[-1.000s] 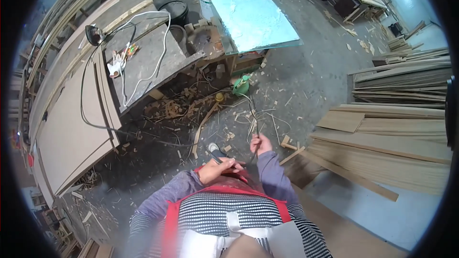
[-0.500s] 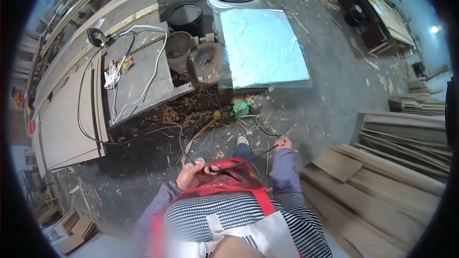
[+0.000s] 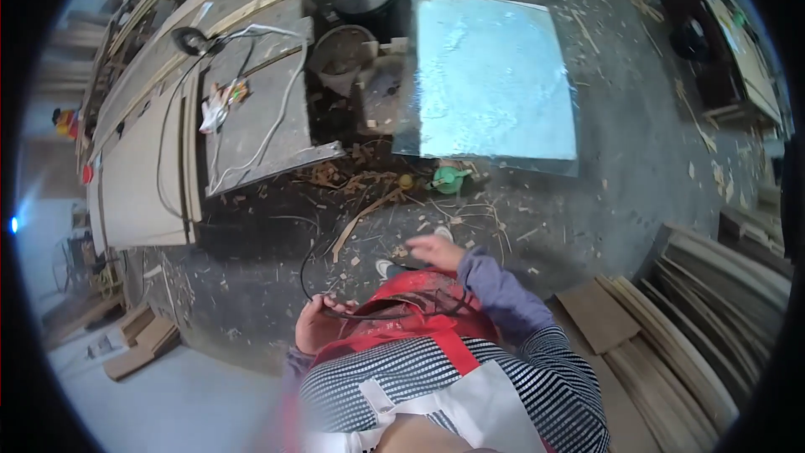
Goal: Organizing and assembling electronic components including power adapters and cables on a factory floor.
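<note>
From my end, I see the left hand (image 3: 314, 325) low and left of centre, fingers curled around the black cable (image 3: 369, 317) and pinching it. The right hand (image 3: 443, 253), nearer the middle of the frame, has its fingers stretched out, slightly apart — I make out nothing in its grasp, though blur there leaves me a little unsure. From the left hand, one run of cable crosses the red apron (image 3: 402, 288) toward the right sleeve; another bows upward in a loose loop toward the chip-strewn floor (image 3: 239, 285).

I'd judge the cable handling to be partway: a stretch is up at the apron, no neat coil is formed, and a further length seems to trail into the shadow at left, beyond the hands.

Farther out, a green plastic container (image 3: 449, 180) stands just above the right hand in the frame. Past it, upper centre, is a pale blue panel (image 3: 495, 80); a grey worktop (image 3: 251, 134) at upper left carries a white cord (image 3: 289, 96) — and stacked boards (image 3: 616, 327) fill the lower right.
</note>
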A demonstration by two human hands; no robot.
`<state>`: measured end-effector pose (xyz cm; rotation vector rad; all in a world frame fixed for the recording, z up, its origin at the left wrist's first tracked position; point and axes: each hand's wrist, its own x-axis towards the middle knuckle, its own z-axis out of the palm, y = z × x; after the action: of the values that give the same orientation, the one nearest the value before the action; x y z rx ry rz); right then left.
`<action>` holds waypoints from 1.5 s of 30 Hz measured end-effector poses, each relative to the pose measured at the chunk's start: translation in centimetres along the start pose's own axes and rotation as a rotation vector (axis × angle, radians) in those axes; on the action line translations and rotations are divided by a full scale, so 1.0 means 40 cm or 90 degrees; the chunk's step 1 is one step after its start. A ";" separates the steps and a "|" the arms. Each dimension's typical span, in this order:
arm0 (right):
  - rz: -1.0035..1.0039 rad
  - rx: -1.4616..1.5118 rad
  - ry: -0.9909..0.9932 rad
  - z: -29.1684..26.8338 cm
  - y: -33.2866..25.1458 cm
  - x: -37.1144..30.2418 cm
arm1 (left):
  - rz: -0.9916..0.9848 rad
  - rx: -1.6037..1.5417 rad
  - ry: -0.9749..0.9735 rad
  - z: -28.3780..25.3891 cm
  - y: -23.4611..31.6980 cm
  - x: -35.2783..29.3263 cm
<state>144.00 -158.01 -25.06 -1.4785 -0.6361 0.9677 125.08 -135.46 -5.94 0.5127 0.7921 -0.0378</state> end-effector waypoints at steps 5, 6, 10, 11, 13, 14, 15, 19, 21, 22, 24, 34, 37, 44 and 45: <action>-0.046 -0.013 -0.348 0.132 -0.220 0.068 | 0.228 0.082 -0.018 -0.110 0.075 -0.131; -0.063 -0.001 -0.393 0.152 -0.276 0.081 | 0.248 0.068 -0.008 -0.137 0.068 -0.156; -0.137 0.014 -0.570 0.295 -0.491 0.113 | 0.245 -0.024 0.107 -0.229 0.052 -0.240; -0.176 0.015 -0.636 0.346 -0.528 0.123 | 0.248 -0.103 0.106 -0.213 0.047 -0.255; -0.204 -0.005 -0.684 0.468 -0.570 0.122 | 0.249 -0.254 0.095 -0.191 0.068 -0.290; -0.224 -0.016 -0.716 0.535 -0.579 0.108 | 0.259 -0.266 0.085 -0.233 0.084 -0.306; -0.243 -0.027 -0.748 0.599 -0.585 0.098 | 0.252 -0.314 0.045 -0.283 0.099 -0.319; -0.223 0.029 -0.818 0.848 -0.613 0.072 | 0.261 -0.448 -0.013 -0.544 0.149 -0.392; -0.222 -0.002 -0.833 0.934 -0.652 0.079 | 0.266 -0.492 0.032 -0.707 0.162 -0.404; -0.224 -0.017 -0.833 0.968 -0.678 0.078 | 0.283 -0.514 0.028 -0.776 0.167 -0.409; -0.224 -0.040 -0.852 1.022 -0.742 0.072 | 0.262 -0.648 0.028 -0.905 0.191 -0.413; -0.529 0.326 -0.051 0.866 -1.047 -0.046 | 0.337 -0.727 0.078 -1.126 0.274 -0.409; -0.541 0.350 -0.011 0.677 -1.112 -0.076 | 0.363 -0.679 0.096 -1.081 0.349 -0.406; -0.544 0.428 0.529 0.122 -1.253 -0.200 | 0.300 -0.866 0.045 -1.286 0.359 -0.217; -0.557 0.380 0.519 -0.038 -1.222 -0.245 | 0.299 -0.866 0.047 -1.310 0.343 -0.190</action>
<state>147.36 -159.55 24.69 -0.7870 -0.2761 -0.1601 87.61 -100.81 -25.62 -0.6112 0.5869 0.9043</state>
